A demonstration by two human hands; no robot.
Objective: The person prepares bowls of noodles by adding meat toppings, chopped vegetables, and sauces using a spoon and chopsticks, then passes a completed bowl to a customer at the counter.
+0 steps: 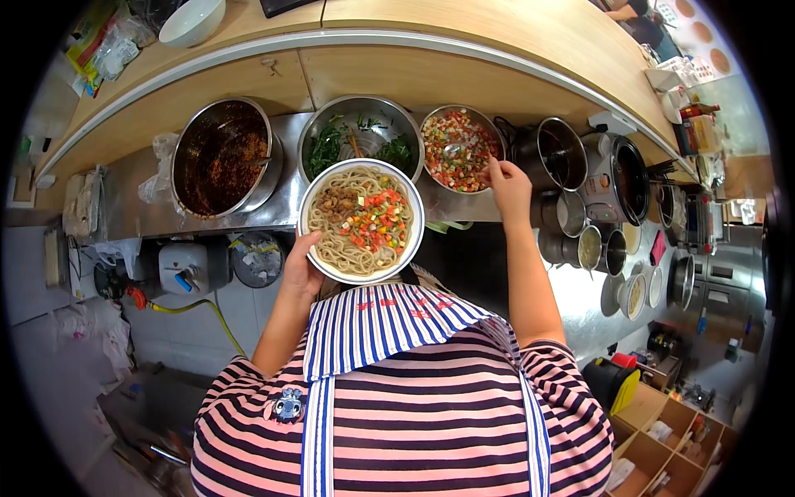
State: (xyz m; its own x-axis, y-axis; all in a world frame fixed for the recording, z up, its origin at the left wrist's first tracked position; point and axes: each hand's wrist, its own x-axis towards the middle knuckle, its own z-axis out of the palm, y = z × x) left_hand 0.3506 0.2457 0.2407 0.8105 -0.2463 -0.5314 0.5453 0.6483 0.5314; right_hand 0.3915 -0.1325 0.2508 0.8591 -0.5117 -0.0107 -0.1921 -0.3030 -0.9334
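My left hand (304, 267) grips the lower-left rim of a white bowl (304, 214) with a blue line around its edge, held in front of my chest. In it lie noodles (354, 264), brown minced topping (338, 205) and a heap of diced red, orange and green vegetables (376, 220). At the right rim of a steel basin (504, 149) of mixed diced vegetables (463, 127), my right hand (512, 183) has its fingers pinched together. They appear to hold the handle of a metal spoon (455, 149), whose head rests among the dice; most of the handle is hidden.
A steel basin (397, 118) of chopped greens sits behind the bowl. To its left is a deep pot (273, 168) of dark red sauce. Several pots and a cooker (602, 180) line the right side. Above runs a wooden shelf (435, 18); a person (640, 25) is at upper right.
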